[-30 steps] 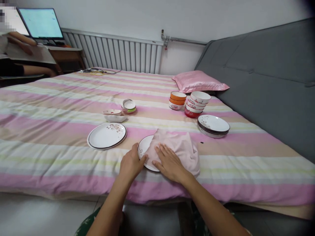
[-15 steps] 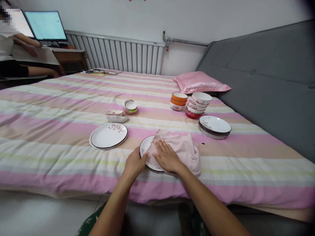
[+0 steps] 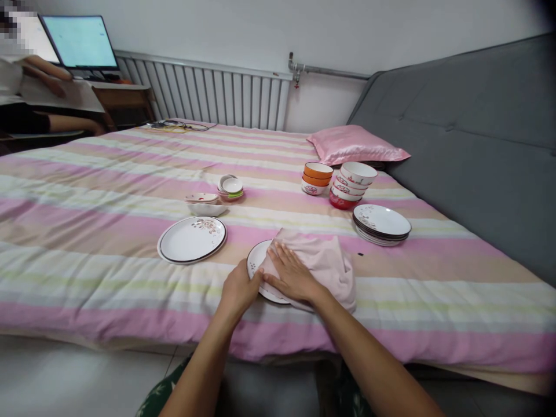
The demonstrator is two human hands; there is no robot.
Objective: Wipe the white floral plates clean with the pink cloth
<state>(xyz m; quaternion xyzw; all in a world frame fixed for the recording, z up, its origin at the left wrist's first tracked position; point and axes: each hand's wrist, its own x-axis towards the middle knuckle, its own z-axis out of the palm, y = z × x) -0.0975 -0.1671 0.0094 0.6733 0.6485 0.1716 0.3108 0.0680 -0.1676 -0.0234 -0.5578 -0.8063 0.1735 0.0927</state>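
Note:
A white plate [image 3: 258, 255] with a dark rim and a flower print lies on the bed near its front edge. My left hand [image 3: 241, 288] grips the plate's left rim, thumb on top and the other fingers hidden beneath or behind it. A pale pink cloth [image 3: 326, 263] covers most of the plate and spreads out to the right. Flat on that cloth rests my right hand [image 3: 295, 273], fingers stretched out and pressing over the plate.
Left of my hands lie oval plates [image 3: 191, 240], with small dishes [image 3: 204, 205] and saucers [image 3: 231, 186] behind. Stacked plates [image 3: 382, 223], white and red bowls [image 3: 354, 184] and orange bowls [image 3: 317, 176] stand right. Behind are a pillow [image 3: 354, 145] and a seated person [image 3: 35, 87].
My right hand has slid slightly left on the cloth, its thumb now close to my left thumb. My left hand keeps its hold on the plate's rim.

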